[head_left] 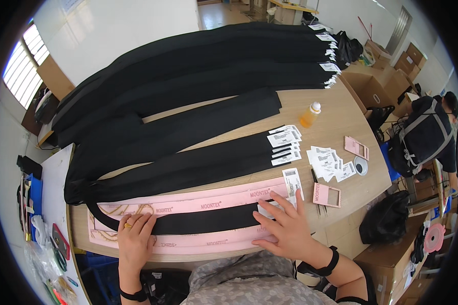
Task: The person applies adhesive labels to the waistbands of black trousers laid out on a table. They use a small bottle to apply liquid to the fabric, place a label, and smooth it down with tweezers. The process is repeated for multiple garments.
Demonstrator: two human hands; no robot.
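A long black fabric strip [206, 218] lies across pink printed sheets [198, 247] at the table's near edge. My left hand [136, 236], with a ring on one finger, rests with its fingers stretched over the strip's left part, where the band curves up to the black pile. At the strip's right end, my right hand [282, 223] is spread, its fingertips touching the fabric beside a white label that they partly cover. Another white label [292, 184] sticks out above my right fingers. Beyond the sheets lies a layered black strip [203, 160] with several white labels [286, 145] at its end.
Long black fabric stacks [198, 66] fill the table's far side. To the right are a bottle of yellow liquid [309, 116], loose white labels [326, 162], a small round dish [361, 165] and pink windowed cards [326, 195]. Beyond the table's right edge, a person [430, 132] bends near cardboard boxes.
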